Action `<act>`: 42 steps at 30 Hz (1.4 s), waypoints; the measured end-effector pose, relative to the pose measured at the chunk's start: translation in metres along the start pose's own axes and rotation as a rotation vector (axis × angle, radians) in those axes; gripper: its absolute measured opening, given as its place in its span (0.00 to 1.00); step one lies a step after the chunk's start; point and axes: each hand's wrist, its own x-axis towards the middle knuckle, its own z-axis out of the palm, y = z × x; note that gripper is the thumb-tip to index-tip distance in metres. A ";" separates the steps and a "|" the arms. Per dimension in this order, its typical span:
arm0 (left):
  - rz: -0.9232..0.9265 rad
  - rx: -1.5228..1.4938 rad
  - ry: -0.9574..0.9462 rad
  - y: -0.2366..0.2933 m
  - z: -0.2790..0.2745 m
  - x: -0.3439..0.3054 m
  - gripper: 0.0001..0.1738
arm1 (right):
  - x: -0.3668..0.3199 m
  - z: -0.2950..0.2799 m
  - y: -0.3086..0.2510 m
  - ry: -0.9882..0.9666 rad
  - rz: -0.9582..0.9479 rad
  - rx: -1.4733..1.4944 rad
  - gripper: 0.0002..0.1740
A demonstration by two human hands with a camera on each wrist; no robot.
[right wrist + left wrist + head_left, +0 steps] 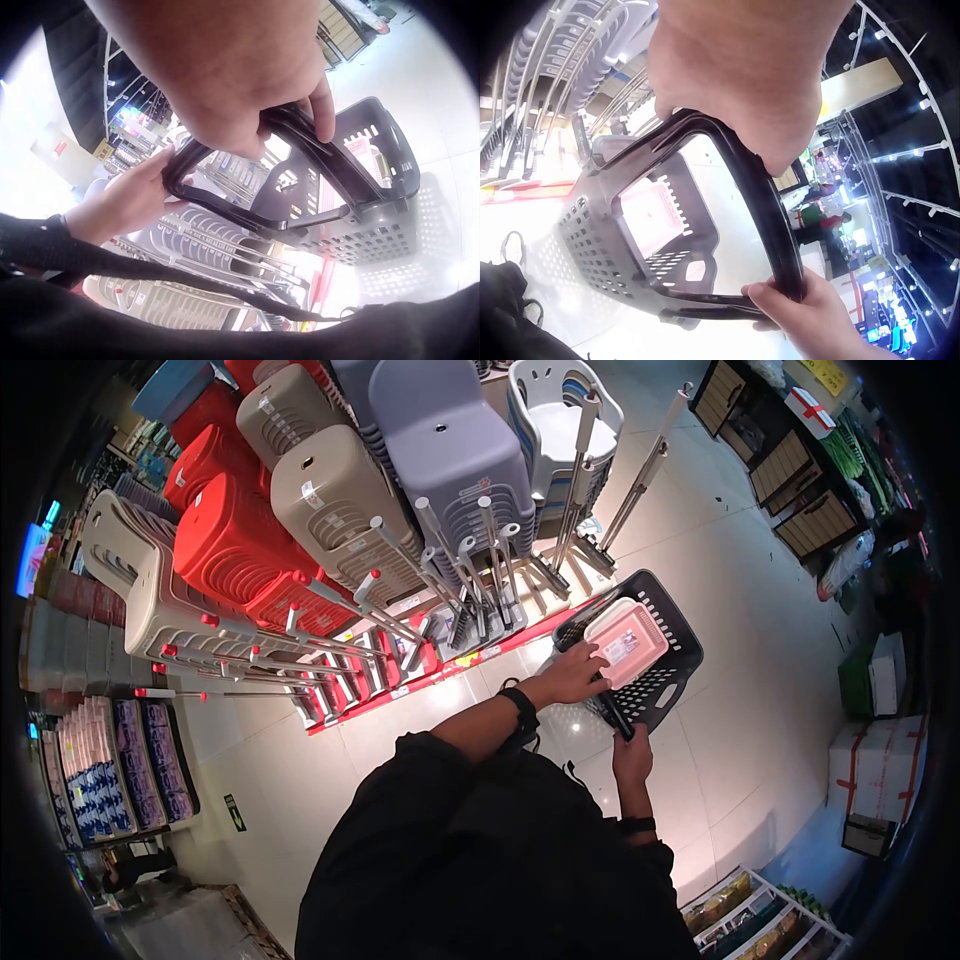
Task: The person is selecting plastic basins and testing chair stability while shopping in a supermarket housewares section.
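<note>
Both hands are at the black handle [613, 716] of a dark grey shopping basket [689, 647] with perforated sides. My left hand [572, 676] grips one end of the handle; in the right wrist view its thumb lies along the bar. My right hand [632, 757] holds the other end, and in the left wrist view its thumb [769, 296] presses over the black bar. Inside the basket lies a pink plastic tray [640, 650] with a label, with a whitish rim showing behind it.
Stacked stools, red [215, 550], beige [320, 480] and grey-purple [440, 435], stand ahead and left. Before them, poles with squeegee-like heads [470, 615] lean upright along a red edge strip. White boxes [875, 770] sit at right, a shelf rack [765, 920] at lower right.
</note>
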 end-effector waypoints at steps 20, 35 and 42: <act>0.038 0.021 -0.114 0.011 0.013 0.100 0.31 | 0.082 -0.032 0.026 0.038 0.034 0.045 0.15; -0.145 -0.238 0.108 0.027 -0.036 0.109 0.35 | 0.135 -0.076 0.019 -0.095 -0.257 0.000 0.24; -0.391 -0.328 0.877 -0.057 -0.167 -0.020 0.25 | 0.154 -0.070 -0.102 -0.130 -0.635 0.370 0.23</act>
